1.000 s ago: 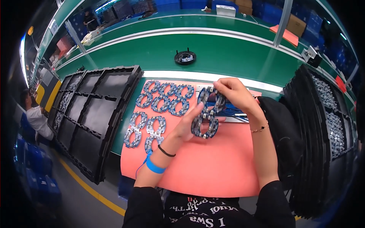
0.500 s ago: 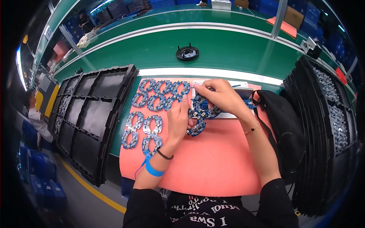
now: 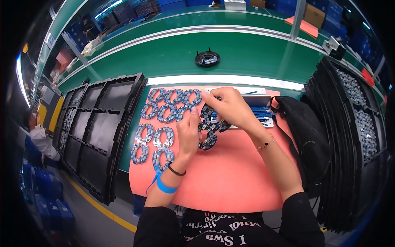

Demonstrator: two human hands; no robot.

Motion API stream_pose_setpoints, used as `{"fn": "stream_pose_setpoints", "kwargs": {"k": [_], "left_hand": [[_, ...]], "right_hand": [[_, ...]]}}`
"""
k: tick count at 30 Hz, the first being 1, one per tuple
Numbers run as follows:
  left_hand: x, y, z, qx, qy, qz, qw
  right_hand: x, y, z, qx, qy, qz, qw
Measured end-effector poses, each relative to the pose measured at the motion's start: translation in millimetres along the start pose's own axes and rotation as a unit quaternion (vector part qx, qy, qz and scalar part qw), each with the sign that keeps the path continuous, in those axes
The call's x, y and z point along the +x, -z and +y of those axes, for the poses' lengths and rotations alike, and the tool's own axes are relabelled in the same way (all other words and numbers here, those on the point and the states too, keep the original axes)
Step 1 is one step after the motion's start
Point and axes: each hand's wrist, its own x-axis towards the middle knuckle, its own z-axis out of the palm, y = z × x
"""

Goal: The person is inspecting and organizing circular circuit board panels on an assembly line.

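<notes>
Over the pink mat (image 3: 230, 177), a blue circuit board panel (image 3: 209, 129) made of joined rings is held up and tilted between my two hands. My left hand (image 3: 189, 133) grips its left side, thumb pointing upward. My right hand (image 3: 231, 108) pinches the upper part, and its fingers partly cover the rings. Several similar figure-eight board panels (image 3: 163, 139) lie flat in two rows on the mat, left of my hands. Behind my right hand is a white metal fixture (image 3: 268, 122) with blue strips (image 3: 258, 112) on it, partly hidden.
Black divided trays (image 3: 103, 119) stand at the left, some holding boards. Stacked black trays (image 3: 349, 136) with small parts rise at the right, beside a black bag (image 3: 310, 144). A round black part (image 3: 207, 59) sits on the green bench (image 3: 164, 59). A person (image 3: 41, 136) is at far left.
Both hands and the held board panel have shifted slightly left in the picture. More of the blue strips on the fixture now shows beside my right hand. The view has tilted a little.
</notes>
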Motion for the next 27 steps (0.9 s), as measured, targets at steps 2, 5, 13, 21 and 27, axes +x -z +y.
{"fn": "stream_pose_setpoints", "kwargs": {"k": [2,5,13,21,27], "left_hand": [[-1.1,-0.5,-0.2,-0.01,0.0,0.0,1.0],[-0.2,-0.3,-0.4,-0.036,-0.007,-0.007,0.999],[7.1,20.4,9.5,-0.12,-0.009,-0.148,0.982],[-0.7,0.6,-5.0,-0.056,0.065,-0.096,0.992],[2.4,1.2,8.5,-0.011,0.063,-0.076,0.995]], "right_hand": [[2.7,1.4,4.9,0.093,-0.02,-0.039,0.995],[8.4,-0.3,14.4,0.159,-0.023,-0.054,0.985],[8.6,24.2,11.3,0.305,-0.075,0.065,0.947],[4.7,-18.2,16.9,0.367,-0.047,0.045,0.928],[3.1,-2.9,7.5,0.169,0.049,0.037,0.984]]}}
